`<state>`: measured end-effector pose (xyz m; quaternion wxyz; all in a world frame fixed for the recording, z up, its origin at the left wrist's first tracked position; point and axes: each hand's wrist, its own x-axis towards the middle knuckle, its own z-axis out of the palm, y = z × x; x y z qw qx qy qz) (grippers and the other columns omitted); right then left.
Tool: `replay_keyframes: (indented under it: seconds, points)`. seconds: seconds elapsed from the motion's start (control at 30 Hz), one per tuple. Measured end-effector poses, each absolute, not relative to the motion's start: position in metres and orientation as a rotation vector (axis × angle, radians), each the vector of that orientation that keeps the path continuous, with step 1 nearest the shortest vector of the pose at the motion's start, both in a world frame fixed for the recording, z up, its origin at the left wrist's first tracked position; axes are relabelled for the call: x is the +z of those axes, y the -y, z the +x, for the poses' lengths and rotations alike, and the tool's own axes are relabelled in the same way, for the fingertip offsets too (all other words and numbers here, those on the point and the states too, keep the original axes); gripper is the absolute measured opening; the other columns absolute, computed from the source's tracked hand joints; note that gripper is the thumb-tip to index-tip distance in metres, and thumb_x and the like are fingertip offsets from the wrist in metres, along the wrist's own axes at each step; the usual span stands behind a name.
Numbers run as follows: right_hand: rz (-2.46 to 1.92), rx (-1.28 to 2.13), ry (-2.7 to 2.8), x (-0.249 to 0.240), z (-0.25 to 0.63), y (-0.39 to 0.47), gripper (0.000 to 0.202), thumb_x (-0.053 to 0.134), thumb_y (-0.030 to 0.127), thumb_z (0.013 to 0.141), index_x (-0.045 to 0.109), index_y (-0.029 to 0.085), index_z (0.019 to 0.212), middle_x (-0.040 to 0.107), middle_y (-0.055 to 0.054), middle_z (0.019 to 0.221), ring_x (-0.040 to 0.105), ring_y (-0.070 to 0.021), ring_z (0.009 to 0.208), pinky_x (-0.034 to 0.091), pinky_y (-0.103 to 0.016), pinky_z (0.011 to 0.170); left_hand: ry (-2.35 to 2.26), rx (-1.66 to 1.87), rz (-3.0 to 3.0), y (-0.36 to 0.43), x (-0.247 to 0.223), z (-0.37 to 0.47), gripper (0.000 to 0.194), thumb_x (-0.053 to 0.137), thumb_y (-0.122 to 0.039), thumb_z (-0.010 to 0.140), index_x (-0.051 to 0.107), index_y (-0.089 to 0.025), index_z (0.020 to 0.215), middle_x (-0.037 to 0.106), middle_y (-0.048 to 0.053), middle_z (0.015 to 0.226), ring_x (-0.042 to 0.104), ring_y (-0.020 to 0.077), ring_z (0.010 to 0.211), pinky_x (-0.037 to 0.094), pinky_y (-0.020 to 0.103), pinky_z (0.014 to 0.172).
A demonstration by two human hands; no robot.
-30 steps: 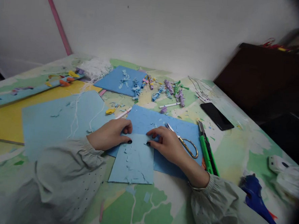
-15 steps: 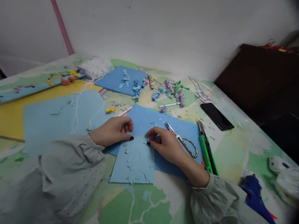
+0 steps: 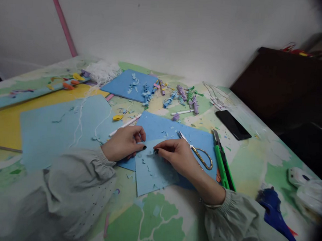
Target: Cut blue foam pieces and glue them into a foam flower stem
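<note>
A light-blue paper sheet with small cut slivers lies on a larger blue sheet. My left hand rests at its upper left corner, fingers loosely curled, with a gap between thumb and index finger. The thumb tip touches the sheet's edge. My right hand is over the sheet's upper part, thumb and index finger pinched on a tiny light-blue paper piece, mostly hidden by the fingertips. To its right are gold-handled scissors with blades slightly apart. A white pen lies beside my left hand.
A green box cutter, blade out, lies at right, near a black phone. Fringed paper rolls and white yarn are farther back. A big light-blue sheet covers the left; a blue glue gun sits at right.
The small light-blue sheet has turned and its lower end has swung right. My right hand has moved slightly left and pinched a paper piece; the left has shifted slightly right.
</note>
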<state>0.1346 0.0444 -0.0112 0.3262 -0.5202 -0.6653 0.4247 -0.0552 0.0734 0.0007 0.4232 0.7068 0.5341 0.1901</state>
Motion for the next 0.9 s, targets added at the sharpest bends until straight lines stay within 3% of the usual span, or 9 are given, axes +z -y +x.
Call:
replay_keyframes:
  seconds: [0.4, 0.63, 0.77, 0.9]
  points:
    - [-1.567, 1.093, 1.795, -0.0092, 0.1252, -0.0382, 0.018, 0.060, 0.020, 0.070, 0.076, 0.015, 0.078, 0.071, -0.004, 0.066, 0.057, -0.0131, 0.059, 0.038, -0.022, 0.051, -1.326, 0.427, 1.706, -0.0707, 0.0071, -0.0511, 0.017, 0.056, -0.012, 0.067, 0.047, -0.020, 0.079, 0.049, -0.007, 0.056, 0.050, 0.0084, 0.036, 0.036, 0.019, 0.029]
    - [-1.501, 1.046, 1.838, -0.0141, 0.1265, -0.0384, 0.017, 0.060, 0.017, 0.071, 0.076, 0.017, 0.078, 0.073, -0.004, 0.073, 0.062, -0.0157, 0.066, 0.044, -0.024, 0.059, -1.359, 0.388, 1.684, -0.0693, 0.0099, -0.0505, 0.018, 0.057, -0.015, 0.068, 0.047, -0.020, 0.082, 0.048, -0.008, 0.052, 0.047, 0.0082, 0.035, 0.036, 0.020, 0.033]
    - [-1.483, 1.005, 1.867, -0.0150, 0.1266, -0.0382, 0.017, 0.061, 0.013, 0.070, 0.076, 0.017, 0.078, 0.072, -0.003, 0.070, 0.060, -0.0137, 0.063, 0.043, -0.023, 0.059, -1.404, 0.471, 1.897, -0.0707, 0.0086, -0.0525, 0.022, 0.062, -0.017, 0.063, 0.053, -0.018, 0.084, 0.055, -0.003, 0.070, 0.046, 0.0071, 0.044, 0.037, 0.022, 0.043]
    - [-1.506, 0.948, 1.908, -0.0145, 0.1259, -0.0381, 0.017, 0.062, 0.013, 0.068, 0.075, 0.018, 0.077, 0.063, 0.000, 0.058, 0.052, -0.0100, 0.055, 0.037, -0.021, 0.054, -1.374, 0.560, 2.078, -0.0723, 0.0056, -0.0540, 0.019, 0.065, -0.018, 0.061, 0.061, -0.017, 0.079, 0.051, 0.000, 0.083, 0.044, 0.0086, 0.057, 0.037, 0.023, 0.053]
